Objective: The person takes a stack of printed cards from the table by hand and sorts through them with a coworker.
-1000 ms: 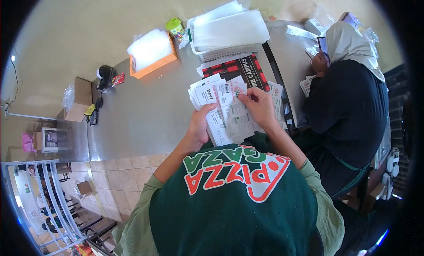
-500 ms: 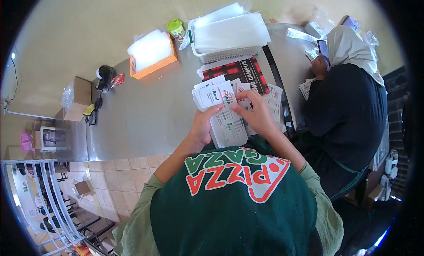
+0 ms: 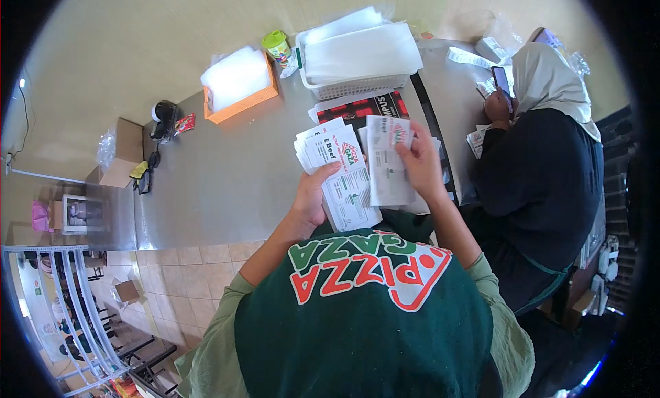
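A fanned stack of white printed labels (image 3: 347,192), marked "Pizza Gaza" and "Beef", is gripped in my left hand (image 3: 313,195), thumb across the top. To its right, my right hand (image 3: 422,166) pinches a separate label (image 3: 386,171) with "Beef" print along its upper edge; it is slightly smeared by motion. Behind both hands lies a black and red printed packet (image 3: 354,109) on the table, partly covered by the held labels. Other papers under my right hand are mostly hidden.
A white basket (image 3: 357,86) of pale sheets and an orange basket (image 3: 242,102) stand at the back, a green-lidded tub (image 3: 276,46) between them. A tape dispenser (image 3: 163,119) and a cardboard box (image 3: 127,154) are left. A co-worker (image 3: 543,164) with a phone (image 3: 501,80) sits right.
My right hand has moved rightward from the stack, taking one label with it. The stack in my left hand stays in nearly the same place.
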The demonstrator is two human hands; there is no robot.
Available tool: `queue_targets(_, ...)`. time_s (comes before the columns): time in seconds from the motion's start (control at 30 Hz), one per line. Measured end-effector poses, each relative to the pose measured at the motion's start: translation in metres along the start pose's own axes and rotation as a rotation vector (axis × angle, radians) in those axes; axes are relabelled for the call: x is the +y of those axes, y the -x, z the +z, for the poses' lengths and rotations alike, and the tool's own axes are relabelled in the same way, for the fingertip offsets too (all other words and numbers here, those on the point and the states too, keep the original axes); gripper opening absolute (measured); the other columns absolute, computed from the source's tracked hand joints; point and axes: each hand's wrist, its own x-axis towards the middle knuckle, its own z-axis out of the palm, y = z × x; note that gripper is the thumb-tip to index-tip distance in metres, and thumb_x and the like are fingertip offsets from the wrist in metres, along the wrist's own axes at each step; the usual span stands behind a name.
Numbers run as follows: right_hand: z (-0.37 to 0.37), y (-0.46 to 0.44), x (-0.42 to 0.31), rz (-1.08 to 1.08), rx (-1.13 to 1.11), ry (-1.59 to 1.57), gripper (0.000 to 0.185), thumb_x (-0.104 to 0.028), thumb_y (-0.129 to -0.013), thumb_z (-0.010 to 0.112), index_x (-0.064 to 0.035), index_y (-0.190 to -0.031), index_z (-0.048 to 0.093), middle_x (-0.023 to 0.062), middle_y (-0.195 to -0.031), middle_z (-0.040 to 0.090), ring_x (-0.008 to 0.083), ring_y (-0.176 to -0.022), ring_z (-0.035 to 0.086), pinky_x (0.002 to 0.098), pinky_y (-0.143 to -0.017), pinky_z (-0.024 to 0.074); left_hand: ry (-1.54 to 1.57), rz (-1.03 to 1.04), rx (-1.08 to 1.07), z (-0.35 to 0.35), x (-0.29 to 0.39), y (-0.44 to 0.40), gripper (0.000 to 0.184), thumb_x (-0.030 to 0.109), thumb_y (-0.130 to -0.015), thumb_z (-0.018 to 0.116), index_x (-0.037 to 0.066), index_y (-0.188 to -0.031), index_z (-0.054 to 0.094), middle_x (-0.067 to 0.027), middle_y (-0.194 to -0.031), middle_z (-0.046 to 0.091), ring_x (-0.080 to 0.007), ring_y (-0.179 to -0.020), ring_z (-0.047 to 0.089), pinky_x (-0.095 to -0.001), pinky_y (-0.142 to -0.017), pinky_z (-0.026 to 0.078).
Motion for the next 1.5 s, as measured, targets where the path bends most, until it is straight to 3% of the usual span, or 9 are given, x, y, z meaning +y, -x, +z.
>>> queue_targets(0.1, -0.014, 0.001, -0.007, -0.055, -0.033, 0.153, 0.036, 0.003, -0.085, 0.046, -0.0053, -0.121, 0.049, 0.007, -0.083, 0.06, 0.0093, -0.069, 0.052, 0.025, -0.062, 0.0418, 0.042, -0.025, -0.006, -0.006, 0.002, -0.004, 0.043, 0.011, -0.08, 0.054, -0.004, -0.119, 0.046, -0.0185, -0.108, 0.058, -0.0296, -0.099, 0.058, -0.0413, -0.087, 0.046)
queue_targets(0.2, -0.015, -0.001, -0.007, -0.295, -0.226, 0.4, 0.023, 0.0, -0.086, 0.045, -0.0022, -0.106, 0.057, 0.0088, -0.095, 0.058, 0.0132, -0.084, 0.053, 0.026, -0.075, 0.0415, 0.001, -0.018, -0.008, -0.003, 0.005, -0.004, 0.045, 0.012, -0.082, 0.054, -0.002, -0.123, 0.042, -0.0182, -0.111, 0.056, -0.0304, -0.1, 0.057, -0.0424, -0.087, 0.046)
queue_targets(0.4, 0.02, 0.02, -0.03, -0.226, -0.165, 0.444, 0.018, -0.014, -0.078, 0.064, 0.0003, -0.088, 0.059, 0.0127, -0.085, 0.057, 0.0243, -0.078, 0.056, 0.0307, -0.068, 0.0431, -0.128, 0.007, 0.073, 0.009, -0.001, -0.005, 0.043, 0.014, -0.081, 0.058, -0.002, -0.12, 0.046, -0.0168, -0.108, 0.058, -0.0285, -0.098, 0.057, -0.0409, -0.085, 0.046)
queue_targets(0.7, 0.002, 0.01, -0.016, 0.13, -0.138, 0.379, 0.017, -0.011, -0.08, 0.062, 0.0022, -0.09, 0.058, 0.0126, -0.084, 0.059, 0.0192, -0.073, 0.057, 0.0295, -0.066, 0.0434, -0.016, -0.05, 0.123, -0.013, -0.006, -0.004, 0.045, 0.011, -0.078, 0.056, -0.003, -0.119, 0.045, -0.0185, -0.109, 0.056, -0.0308, -0.098, 0.057, -0.0437, -0.084, 0.046)
queue_targets(0.8, -0.004, 0.006, -0.002, -0.056, 0.074, 0.195, 0.017, -0.008, -0.082, 0.057, 0.0009, -0.097, 0.057, 0.0122, -0.089, 0.059, 0.0184, -0.075, 0.057, 0.0288, -0.068, 0.0437, -0.047, -0.019, 0.098, -0.006, 0.0, 0.002, 0.044, 0.011, -0.078, 0.058, -0.004, -0.118, 0.046, -0.0187, -0.108, 0.056, -0.0302, -0.097, 0.057, -0.0435, -0.083, 0.047)
queue_targets(1.0, 0.004, 0.017, -0.026, -0.023, -0.233, 0.224, 0.019, -0.008, -0.081, 0.059, 0.0001, -0.098, 0.058, 0.0133, -0.091, 0.059, 0.0212, -0.082, 0.057, 0.0291, -0.072, 0.0436, -0.098, -0.024, 0.075, 0.002, -0.002, 0.0, 0.044, 0.01, -0.079, 0.059, -0.003, -0.119, 0.046, -0.0172, -0.111, 0.056, -0.0281, -0.098, 0.057, -0.0413, -0.085, 0.046)
queue_targets(1.1, 0.013, 0.023, -0.026, -0.163, -0.22, 0.319, 0.018, -0.013, -0.079, 0.063, -0.0002, -0.092, 0.059, 0.0124, -0.089, 0.058, 0.0206, -0.079, 0.056, 0.029, -0.07, 0.0433, -0.101, -0.034, 0.045, 0.006, 0.0, 0.0, 0.043, 0.01, -0.08, 0.059, -0.002, -0.119, 0.046, -0.0161, -0.111, 0.056, -0.0277, -0.099, 0.057, -0.0409, -0.086, 0.045)
queue_targets(1.3, 0.015, 0.019, -0.021, -0.007, -0.16, 0.339, 0.019, -0.016, -0.077, 0.067, 0.0004, -0.079, 0.058, 0.0114, -0.087, 0.058, 0.0171, -0.074, 0.053, 0.0294, -0.065, 0.0418, -0.019, -0.036, 0.095, 0.003, -0.003, -0.002, 0.042, 0.012, -0.081, 0.058, -0.002, -0.119, 0.047, -0.0157, -0.11, 0.057, -0.028, -0.098, 0.057, -0.0402, -0.085, 0.046)
queue_targets(1.5, -0.005, 0.005, 0.024, -0.019, -0.019, -0.1, 0.024, -0.002, -0.082, 0.057, -0.0039, -0.105, 0.05, 0.0057, -0.09, 0.058, 0.0113, -0.08, 0.054, 0.0249, -0.066, 0.0434, -0.034, -0.054, -0.01, 0.0, 0.002, -0.002, 0.041, 0.018, -0.083, 0.052, -0.003, -0.118, 0.046, -0.0185, -0.11, 0.057, -0.0288, -0.098, 0.058, -0.0412, -0.083, 0.048)
